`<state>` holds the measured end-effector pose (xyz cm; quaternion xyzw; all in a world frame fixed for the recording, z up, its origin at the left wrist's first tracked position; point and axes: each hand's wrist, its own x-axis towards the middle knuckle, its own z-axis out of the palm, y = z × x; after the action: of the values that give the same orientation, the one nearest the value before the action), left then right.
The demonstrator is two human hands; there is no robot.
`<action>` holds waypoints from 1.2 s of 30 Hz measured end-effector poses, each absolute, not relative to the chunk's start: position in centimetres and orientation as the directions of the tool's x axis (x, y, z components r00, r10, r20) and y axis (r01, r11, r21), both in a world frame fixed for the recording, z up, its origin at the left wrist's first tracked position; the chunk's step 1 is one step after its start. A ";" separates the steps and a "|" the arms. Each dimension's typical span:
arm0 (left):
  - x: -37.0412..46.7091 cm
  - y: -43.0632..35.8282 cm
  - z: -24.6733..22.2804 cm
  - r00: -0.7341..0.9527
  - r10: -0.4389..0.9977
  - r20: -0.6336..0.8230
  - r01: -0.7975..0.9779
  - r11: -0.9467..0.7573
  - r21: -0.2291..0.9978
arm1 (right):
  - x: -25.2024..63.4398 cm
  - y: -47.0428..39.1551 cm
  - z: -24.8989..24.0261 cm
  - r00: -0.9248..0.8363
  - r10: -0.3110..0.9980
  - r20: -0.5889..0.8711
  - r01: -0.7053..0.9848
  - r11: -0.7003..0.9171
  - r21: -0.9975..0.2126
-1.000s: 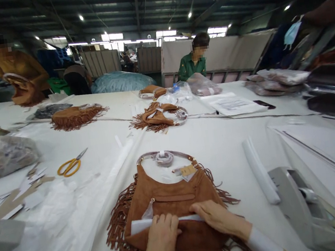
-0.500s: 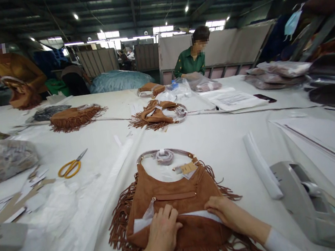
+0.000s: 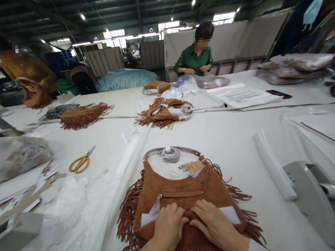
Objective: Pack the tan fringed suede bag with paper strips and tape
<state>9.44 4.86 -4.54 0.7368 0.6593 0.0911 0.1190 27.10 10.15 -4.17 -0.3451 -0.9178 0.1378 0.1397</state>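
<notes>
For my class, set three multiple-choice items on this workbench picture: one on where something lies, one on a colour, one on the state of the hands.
1. Where do the scissors lie, seen from the camera?
A. left of the near fringed bag
B. on top of that bag
C. at the right, by the grey tape dispenser

2. What colour are the scissors' handles?
A. blue
B. yellow
C. red

3. What are the left hand and right hand doing?
A. holding the scissors
B. raised off the table
C. pressed flat side by side on the near fringed bag

Answers:
1 A: they lie on the white table, left of the bag.
2 B: the loops are yellow.
3 C: both palms rest on the brown suede, with white paper showing at each side.
</notes>
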 end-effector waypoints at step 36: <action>8.2 4.4 -7.6 0.417 0.890 0.187 0.894 -0.438 0.090 | 20.5 18.6 -1.0 -0.399 0.911 0.103 0.838 0.408 -0.362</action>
<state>8.16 4.35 -7.57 0.8415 0.5300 0.1037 -0.0119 20.51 18.57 -1.00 -0.5289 -0.8267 0.1270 0.1438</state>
